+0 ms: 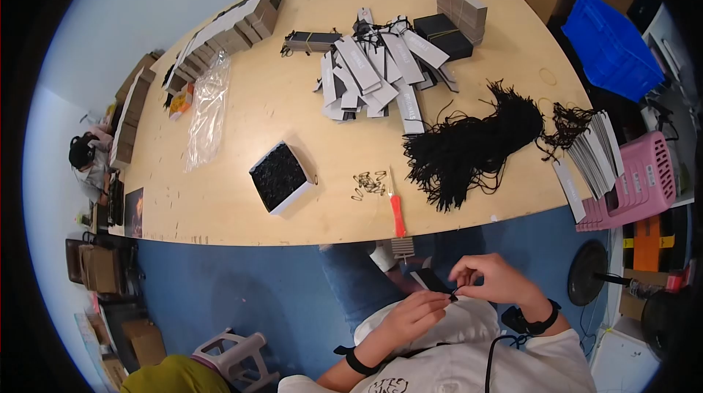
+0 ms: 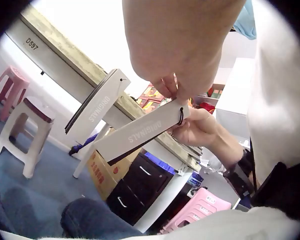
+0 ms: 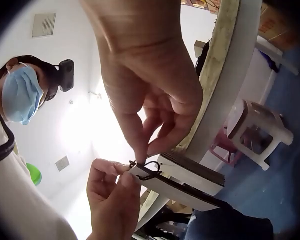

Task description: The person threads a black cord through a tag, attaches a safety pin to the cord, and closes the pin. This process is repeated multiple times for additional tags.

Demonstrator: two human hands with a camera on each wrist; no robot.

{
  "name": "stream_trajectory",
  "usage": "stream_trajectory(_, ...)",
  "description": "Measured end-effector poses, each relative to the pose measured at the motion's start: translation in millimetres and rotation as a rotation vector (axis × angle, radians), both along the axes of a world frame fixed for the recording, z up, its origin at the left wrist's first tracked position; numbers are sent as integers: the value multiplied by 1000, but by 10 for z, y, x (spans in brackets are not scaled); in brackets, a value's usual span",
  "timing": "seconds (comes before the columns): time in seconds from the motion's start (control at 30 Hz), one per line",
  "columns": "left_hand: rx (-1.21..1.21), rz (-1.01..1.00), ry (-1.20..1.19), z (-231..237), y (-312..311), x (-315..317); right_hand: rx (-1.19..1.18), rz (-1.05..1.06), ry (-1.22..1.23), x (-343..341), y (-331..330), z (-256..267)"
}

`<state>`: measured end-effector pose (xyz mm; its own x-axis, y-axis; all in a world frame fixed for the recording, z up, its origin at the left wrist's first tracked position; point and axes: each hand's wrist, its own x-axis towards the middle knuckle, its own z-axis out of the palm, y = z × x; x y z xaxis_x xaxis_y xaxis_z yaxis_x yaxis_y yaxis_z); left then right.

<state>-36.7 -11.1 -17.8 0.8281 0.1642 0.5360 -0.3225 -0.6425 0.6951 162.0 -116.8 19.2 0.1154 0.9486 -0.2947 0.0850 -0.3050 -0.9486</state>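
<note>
Work position: the printed tag (image 2: 140,132) is between my two hands, in front of my body and off the near edge of the bench (image 1: 293,129). It is tilted, its corded end at my fingers.

Grip state: my left hand (image 3: 112,200) pinches the end of the tag, thumb against its face. My right hand (image 3: 152,95) has thumb and fingertips brought together at the black cord (image 3: 153,173), which forms a small loop at that end; the fingers cover the exact contact, so I cannot tell how much cord they pinch.

Handling notes:
1. Clamp the tag close to the corded end, leaving the loop exposed; a grip further down would, I judge, let the end swing.
2. Guide the cord with the fingertips only, using short, light pulls. The cord is thin and likely to slip or twist.
3. Keep the loop open until its strands lie uncrossed, then draw it evenly. A hard pull could crease the tag's edge.
4. Hold the second tag stack (image 2: 97,107) apart from the loose cord. What supports that stack is not clear.
</note>
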Motion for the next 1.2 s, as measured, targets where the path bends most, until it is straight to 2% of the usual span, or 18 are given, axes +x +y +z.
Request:
stream_trajectory(0.03,22,-16,3,17,-1,7,1,-3,-3,-24,-8,0)
stream_trajectory(0.13,53,-48,14,71,-10,41,27,90,-363,-100,-62,-35)
stream_trajectory(0.17,55,-55,6,70,-10,55,27,82,-370,-106,-91,-46)
stream_trajectory(0.27,-11,-46,55,22,-24,28,-11,6,-255,-72,-156,-51)
stream_trajectory(0.33,-73,0,116,-16,-28,-2,-21,0,-42,5,-187,-16)
stream_trajectory(0.37,-73,-1,115,-15,-34,-5,-22,-1,-43,17,-223,-54)
stream_trajectory(0.43,-55,-11,109,5,-31,2,-21,-61,203,25,-269,-158)
stream_trajectory(0.57,-19,-18,99,19,-40,4,-19,-148,320,-23,-242,-89)
stream_trajectory(0.63,21,7,113,37,-49,11,-17,-227,83,-67,-232,-42)
stream_trajectory(0.67,21,9,112,25,-54,6,-17,-225,82,-88,-226,-45)
stream_trajectory(0.73,19,100,166,-32,-66,-8,178,-296,-190,-124,-216,-54)
stream_trajectory(0.83,-19,173,219,-141,-86,-18,275,-390,-216,-165,-207,68)
stream_trajectory(0.87,-19,173,219,-148,-101,-13,274,-390,-217,-165,-194,120)
stream_trajectory(0.93,-125,213,263,-116,-134,27,411,-175,-586,-162,-162,213)
stream_trajectory(0.97,-126,212,263,-84,-153,57,410,-176,-587,-195,-140,236)
stream_trajectory(1.03,-256,310,279,-16,-181,112,594,-174,-603,-276,-69,270)
stream_trajectory(1.1,-262,309,282,-10,-181,129,615,-227,-610,-305,-31,233)
stream_trajectory(1.2,-290,295,293,61,-152,151,396,-469,-364,-298,-17,221)
